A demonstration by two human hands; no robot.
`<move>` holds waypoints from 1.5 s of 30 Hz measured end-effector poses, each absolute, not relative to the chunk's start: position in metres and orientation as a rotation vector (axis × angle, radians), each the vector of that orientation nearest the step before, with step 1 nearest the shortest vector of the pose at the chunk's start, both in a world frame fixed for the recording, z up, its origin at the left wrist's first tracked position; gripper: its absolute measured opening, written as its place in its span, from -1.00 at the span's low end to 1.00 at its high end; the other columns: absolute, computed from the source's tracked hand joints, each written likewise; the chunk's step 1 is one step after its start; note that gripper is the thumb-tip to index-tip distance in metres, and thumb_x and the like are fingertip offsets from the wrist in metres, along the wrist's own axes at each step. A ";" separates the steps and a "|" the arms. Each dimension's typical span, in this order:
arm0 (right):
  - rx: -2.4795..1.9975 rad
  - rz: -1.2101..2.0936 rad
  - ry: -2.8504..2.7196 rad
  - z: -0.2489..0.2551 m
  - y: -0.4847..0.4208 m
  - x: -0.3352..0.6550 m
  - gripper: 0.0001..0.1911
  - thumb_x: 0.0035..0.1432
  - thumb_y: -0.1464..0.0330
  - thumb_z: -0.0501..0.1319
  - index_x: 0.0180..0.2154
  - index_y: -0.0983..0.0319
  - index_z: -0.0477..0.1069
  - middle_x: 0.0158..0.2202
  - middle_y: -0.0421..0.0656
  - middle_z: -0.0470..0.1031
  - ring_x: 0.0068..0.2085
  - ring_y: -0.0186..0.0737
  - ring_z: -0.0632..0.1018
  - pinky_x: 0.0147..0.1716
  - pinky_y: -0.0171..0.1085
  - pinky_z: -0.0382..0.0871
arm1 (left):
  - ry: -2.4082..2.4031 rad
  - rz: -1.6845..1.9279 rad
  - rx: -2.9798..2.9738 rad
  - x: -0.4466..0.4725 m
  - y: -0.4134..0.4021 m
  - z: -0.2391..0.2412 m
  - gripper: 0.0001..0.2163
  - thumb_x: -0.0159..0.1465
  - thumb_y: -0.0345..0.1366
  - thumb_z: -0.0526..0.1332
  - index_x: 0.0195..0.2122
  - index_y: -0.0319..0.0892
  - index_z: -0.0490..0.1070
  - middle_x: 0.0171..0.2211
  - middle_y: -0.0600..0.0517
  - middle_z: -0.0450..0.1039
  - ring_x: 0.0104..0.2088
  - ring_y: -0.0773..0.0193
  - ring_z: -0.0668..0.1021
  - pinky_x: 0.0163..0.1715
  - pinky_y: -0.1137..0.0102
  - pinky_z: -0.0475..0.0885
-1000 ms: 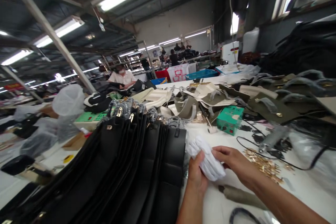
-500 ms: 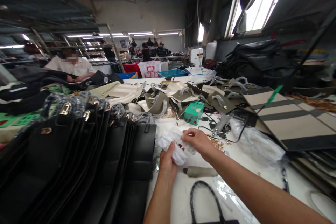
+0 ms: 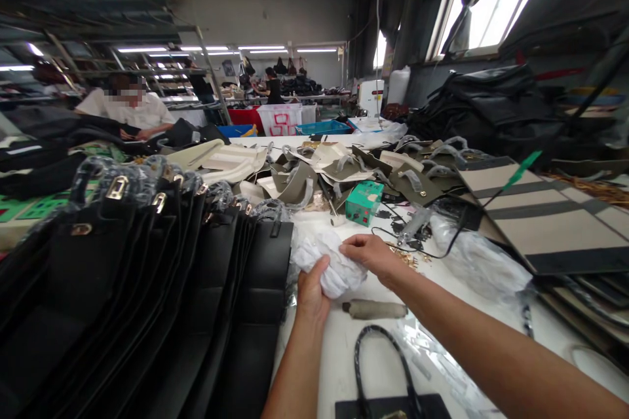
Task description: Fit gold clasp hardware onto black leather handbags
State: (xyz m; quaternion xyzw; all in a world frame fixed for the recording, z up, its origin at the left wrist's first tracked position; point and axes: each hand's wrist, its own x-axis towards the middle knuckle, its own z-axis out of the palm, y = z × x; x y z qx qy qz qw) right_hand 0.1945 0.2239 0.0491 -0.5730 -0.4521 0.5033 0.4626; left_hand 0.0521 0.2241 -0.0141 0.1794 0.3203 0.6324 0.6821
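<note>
Both my hands grip a crumpled wad of white tissue paper above the white table. My left hand clasps it from below and behind, fingers curled round it. My right hand closes on its upper right side. Just left of the wad stands a long row of black leather handbags with gold clasps, leaning against one another. A grey rolled handle piece lies just below my hands. A black handbag with a loop handle lies nearest me.
A green box, black cables, gold fittings and clear plastic bags lie beyond my hands. Beige and olive bag parts pile up further back, striped panels at right. A person in a white shirt sits at far left.
The camera swung right and tilted down. Both hands kept hold of the white paper wad and drew it a little nearer; a black handbag came into view at the bottom.
</note>
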 end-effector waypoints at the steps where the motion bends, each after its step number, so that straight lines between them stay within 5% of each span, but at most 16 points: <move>1: -1.420 1.201 -1.127 0.049 0.226 0.195 -0.77 -0.16 0.22 0.42 -0.48 0.24 0.55 -0.52 -0.23 0.52 -0.47 -0.29 0.41 -0.43 -0.29 0.25 | 0.739 1.434 0.413 0.052 0.225 -0.015 -0.51 0.04 -0.43 0.43 0.04 -0.21 0.48 -0.02 -0.14 0.59 -0.01 0.00 0.61 0.03 0.19 0.52; 11: -1.319 1.173 -1.200 0.052 0.238 0.199 -0.72 0.00 0.12 0.32 -0.46 0.22 0.44 -0.54 -0.31 0.36 -0.49 -0.33 0.32 -0.50 -0.31 0.17 | 0.789 1.484 0.369 0.050 0.229 -0.016 -0.52 0.05 -0.43 0.43 0.04 -0.18 0.48 -0.01 -0.11 0.59 0.01 0.02 0.60 0.04 0.19 0.51; 17: -1.212 1.278 -1.091 0.065 0.240 0.199 -0.60 -0.08 0.05 0.39 -0.43 0.22 0.40 -0.57 -0.32 0.35 -0.53 -0.37 0.27 -0.51 -0.33 0.10 | 0.778 1.475 0.347 0.049 0.231 -0.016 -0.52 0.06 -0.45 0.43 0.04 -0.18 0.48 0.01 -0.12 0.57 0.06 0.01 0.57 0.12 0.15 0.46; 24: -1.040 1.428 -0.911 0.085 0.243 0.199 -0.52 -0.19 0.02 0.47 -0.43 0.21 0.35 -0.54 -0.28 0.41 -0.52 -0.34 0.36 -0.46 -0.31 0.23 | 0.692 1.411 0.300 0.049 0.231 -0.014 -0.54 0.12 -0.34 0.44 0.06 -0.15 0.46 0.07 -0.13 0.53 0.13 0.03 0.52 0.16 0.16 0.43; 34: -0.948 1.474 -1.075 0.103 0.236 0.190 -0.59 -0.07 0.07 0.45 -0.42 0.22 0.38 -0.54 -0.30 0.39 -0.54 -0.38 0.32 -0.52 -0.36 0.17 | 0.638 1.409 0.464 0.054 0.220 -0.007 -0.43 0.10 -0.22 0.46 0.15 -0.10 0.40 0.13 -0.10 0.49 0.12 0.04 0.52 0.12 0.22 0.43; 45: -0.852 1.584 -0.808 0.088 0.231 0.201 -0.73 0.02 0.16 0.40 -0.34 0.15 0.42 -0.34 -0.22 0.52 -0.33 -0.21 0.48 -0.26 -0.21 0.40 | 0.613 1.432 0.473 0.058 0.218 -0.013 -0.46 0.08 -0.36 0.42 0.12 -0.14 0.42 -0.02 -0.08 0.59 -0.02 0.10 0.60 -0.04 0.32 0.47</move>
